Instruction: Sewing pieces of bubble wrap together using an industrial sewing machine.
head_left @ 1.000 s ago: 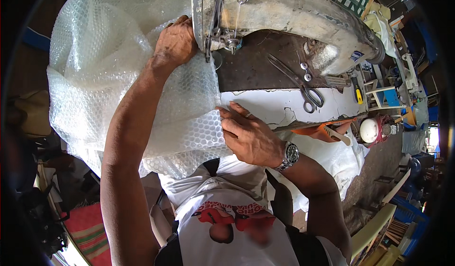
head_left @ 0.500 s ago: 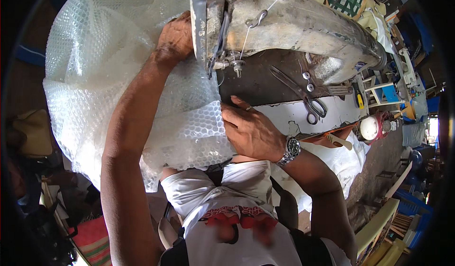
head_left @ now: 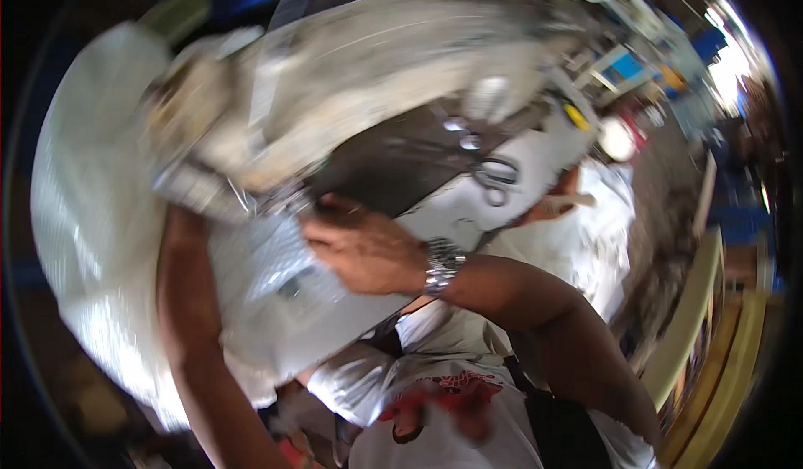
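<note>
A large sheet of clear bubble wrap (head_left: 100, 218) spreads over the left side and runs under the head of a worn, pale sewing machine (head_left: 376, 59). My left forearm (head_left: 188, 318) reaches up over the wrap; my left hand is hidden behind the machine head. Close to the needle area, my right hand (head_left: 364, 247), with a metal watch (head_left: 443, 266) on its wrist, is closed on the wrap's right edge, its fingers bent and somewhat blurred. Dark-handled scissors (head_left: 498, 176) lie on the machine bed to the right.
Beside the scissors are small shiny round parts (head_left: 468, 141) and a yellow-handled tool (head_left: 575, 116). White sheeting (head_left: 598, 218) hangs beyond the table's right edge. A pale yellow padded board (head_left: 694, 318) stands farther right.
The view has swung and blurred, putting the machine lower and farther left. My left hand has gone out of sight behind the machine head; my right hand is nearer the needle area.
</note>
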The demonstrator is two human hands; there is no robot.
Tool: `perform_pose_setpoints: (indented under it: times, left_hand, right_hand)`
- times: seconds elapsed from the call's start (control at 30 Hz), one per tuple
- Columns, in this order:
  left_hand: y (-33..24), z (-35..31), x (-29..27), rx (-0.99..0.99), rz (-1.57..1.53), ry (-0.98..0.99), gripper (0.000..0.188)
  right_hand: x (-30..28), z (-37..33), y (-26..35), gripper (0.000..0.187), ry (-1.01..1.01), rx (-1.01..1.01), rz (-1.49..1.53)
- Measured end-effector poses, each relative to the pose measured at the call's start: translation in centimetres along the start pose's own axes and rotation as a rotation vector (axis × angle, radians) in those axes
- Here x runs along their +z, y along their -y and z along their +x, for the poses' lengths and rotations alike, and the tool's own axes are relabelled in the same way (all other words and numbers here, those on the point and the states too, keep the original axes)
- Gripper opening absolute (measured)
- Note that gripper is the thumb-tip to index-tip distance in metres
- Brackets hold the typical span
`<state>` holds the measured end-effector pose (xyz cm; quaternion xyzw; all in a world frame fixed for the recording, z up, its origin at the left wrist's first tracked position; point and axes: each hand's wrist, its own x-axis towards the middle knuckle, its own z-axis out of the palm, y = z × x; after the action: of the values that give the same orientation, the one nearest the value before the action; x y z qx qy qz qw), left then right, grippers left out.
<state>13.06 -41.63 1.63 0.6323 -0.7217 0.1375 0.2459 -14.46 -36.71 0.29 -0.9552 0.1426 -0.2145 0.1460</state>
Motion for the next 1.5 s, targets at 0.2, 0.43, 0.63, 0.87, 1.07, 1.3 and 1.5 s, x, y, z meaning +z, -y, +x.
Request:
perform_pose_setpoints:
  times: [0.2, 0.43, 0.63, 0.87, 1.07, 1.3, 1.5]
  left_hand:
    - [2.3, -0.5, -0.1, -0.009, 0.038, 0.059, 0.042]
    - [-1.5, -3.8, -10.5, 0.007, 0.328, -0.017, 0.047]
    - [-14.3, -22.4, -20.4, -0.490, -0.689, 0.592, 0.031]
    - [-8.1, -29.5, -17.9, -0.413, 0.229, 0.194, 0.050]
    - [8.5, -34.1, -19.4, -0.287, 0.507, 0.316, 0.038]
    - [-10.1, -28.9, -21.2, -0.568, 0.170, 0.370, 0.043]
    - [-19.3, -21.4, -19.1, -0.158, -0.478, 0.408, 0.042]
  right_hand:
    - [1.5, 0.2, -0.7, 0.017, -0.216, -0.015, -0.036]
    - [2.5, 1.0, -1.3, 0.021, -0.163, 0.034, -0.024]
    - [2.3, 0.5, -2.0, 0.013, -0.299, 0.085, 0.365]
    - [0.6, -0.1, -2.7, 0.014, -0.293, 0.032, 0.343]
    - [-0.1, 0.0, -1.1, 0.019, -0.081, 0.053, 0.161]
    - [0.3, -2.4, -0.4, 0.028, -0.156, -0.043, 0.218]
    - [-0.2, -1.8, -0.6, 0.031, -0.152, 0.121, 0.290]
